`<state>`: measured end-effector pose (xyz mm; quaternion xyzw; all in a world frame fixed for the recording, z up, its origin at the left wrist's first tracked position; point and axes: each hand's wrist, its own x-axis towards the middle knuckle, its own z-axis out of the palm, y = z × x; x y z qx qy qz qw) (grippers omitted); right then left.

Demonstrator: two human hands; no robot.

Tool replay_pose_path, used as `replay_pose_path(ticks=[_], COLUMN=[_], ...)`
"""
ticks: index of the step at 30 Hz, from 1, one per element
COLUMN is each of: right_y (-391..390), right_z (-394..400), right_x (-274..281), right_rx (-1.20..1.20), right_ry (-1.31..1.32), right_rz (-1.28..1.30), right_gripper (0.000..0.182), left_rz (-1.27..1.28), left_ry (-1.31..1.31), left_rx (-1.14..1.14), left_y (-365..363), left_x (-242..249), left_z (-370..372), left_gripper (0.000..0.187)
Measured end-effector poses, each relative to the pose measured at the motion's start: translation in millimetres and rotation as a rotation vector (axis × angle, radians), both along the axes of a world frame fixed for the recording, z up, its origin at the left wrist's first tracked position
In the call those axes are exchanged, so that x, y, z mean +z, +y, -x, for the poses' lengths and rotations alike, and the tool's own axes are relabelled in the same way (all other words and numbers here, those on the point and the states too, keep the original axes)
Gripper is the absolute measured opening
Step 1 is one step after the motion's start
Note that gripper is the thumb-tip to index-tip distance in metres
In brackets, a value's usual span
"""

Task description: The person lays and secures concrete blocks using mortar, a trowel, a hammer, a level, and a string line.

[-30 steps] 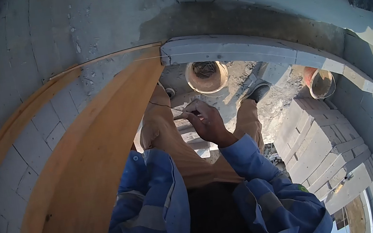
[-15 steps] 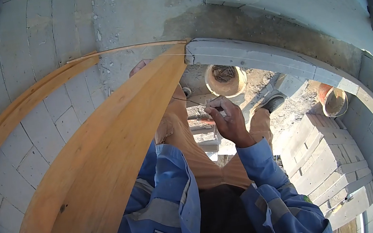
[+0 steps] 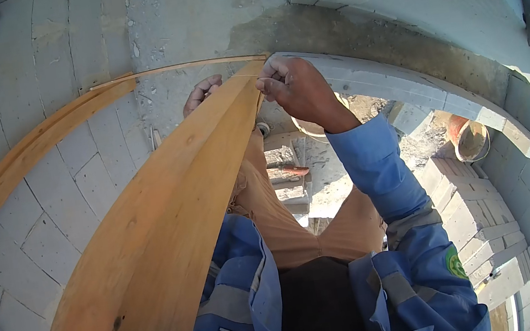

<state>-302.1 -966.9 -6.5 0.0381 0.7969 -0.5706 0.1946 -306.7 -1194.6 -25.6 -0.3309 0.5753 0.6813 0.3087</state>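
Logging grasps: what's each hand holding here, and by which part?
Left hand grips the wooden plank near its far top end, fingers over the edge. Right hand is pinched at that end; what it holds cannot be told.

A single fisheye camera on my head looks steeply down my own chest and legs, its round frame dark at the corners. It faces a block wall (image 3: 66, 193) close ahead, with a wooden plank (image 3: 169, 206) rising near the lens from lower left to upper centre. The ground (image 3: 327, 170) lies far below, stacked blocks (image 3: 475, 217) at lower right.
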Motion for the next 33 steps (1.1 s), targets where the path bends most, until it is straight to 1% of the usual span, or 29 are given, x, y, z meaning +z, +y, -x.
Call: replay_pose_path(ticks=[3, 5, 6, 7, 8, 10, 12, 14, 16, 21, 24, 26, 27, 29, 30, 32, 33], right_y=[-6.5, -9.9, -10.4, -9.5, -7.7, -6.4, -5.4, -5.6, -6.9, -11.8, -17.1, -21.9, -23.8, -28.3, -29.3, -30.2, -29.1], right_z=[6.0, 9.1, 11.1, 12.8, 14.5, 18.2, 19.4, 20.8, 19.1, 18.7, 12.3, 7.9, 6.0, 0.5, -1.7, -5.9, -6.5], right_x=[-5.2, -4.5, -3.6, -2.5, -1.9, -3.5, -4.3, -3.8, -7.1, -5.0, -9.1, -10.9, -11.5, -9.8, -11.6, -17.5, -18.0], right_rx=[-0.007, -0.074, -0.072, -0.074, -0.078, -0.065, -0.053, -0.048, -0.073, -0.148, -0.187, -0.209, -0.208, -0.236, -0.236, -0.18, -0.179], right_ry=[-0.017, -0.141, -0.139, -0.202, -0.264, -0.293, -0.325, -0.331, -0.357, -0.402, -0.327, -0.177, -0.173, -0.111, -0.114, 0.051, 0.05], right_rz=[0.034, 0.194, 0.198, 0.229, 0.255, 0.28, 0.308, 0.322, 0.353, 0.396, 0.34, 0.249, 0.248, 0.161, 0.16, 0.075, 0.075], right_gripper=[0.017, 0.016, 0.016, 0.015, 0.014, 0.014, 0.014, 0.014, 0.014, 0.012, 0.01, 0.014, 0.014, 0.017, 0.017, 0.021, 0.021], left_rz=[-0.126, -0.04, 0.07, 0.191, 0.325, 0.564, 0.72, 0.81, 0.868, 0.835, 0.811, 0.8, 0.79, 0.826, 0.859, 0.832, 0.809], left_ry=[0.127, 0.173, 0.224, 0.286, 0.365, 0.511, 0.622, 0.675, 0.701, 0.67, 0.653, 0.637, 0.632, 0.605, 0.574, 0.558, 0.542], left_rx=[-0.025, -0.045, -0.079, -0.121, -0.192, -0.354, -0.452, -0.486, -0.455, -0.231, -0.133, -0.094, -0.076, -0.13, -0.187, -0.157, -0.126], left_y=[-7.1, -7.2, -6.7, -4.8, -1.8, 4.3, 13.5, 19.7, 27.9, 45.9, 52.2, 55.2, 56.4, 54.1, 53.7, 56.1, 57.3], left_x=[1.6, 2.4, 5.4, 9.0, 11.4, 11.1, 11.7, 4.3, -1.8, -11.7, -12.1, -13.7, -13.0, -10.5, -8.9, -9.5, -8.5], left_z=[-3.5, -16.9, -28.1, -41.1, -52.7, -74.9, -100.8, -110.5, -116.3, -114.6, -115.9, -114.0, -114.2, -115.8, -117.1, -116.8, -116.0], left_gripper=[0.048, 0.047, 0.047, 0.047, 0.047, 0.046, 0.046, 0.045, 0.045, 0.046, 0.046, 0.046, 0.046, 0.046, 0.045, 0.046, 0.046])
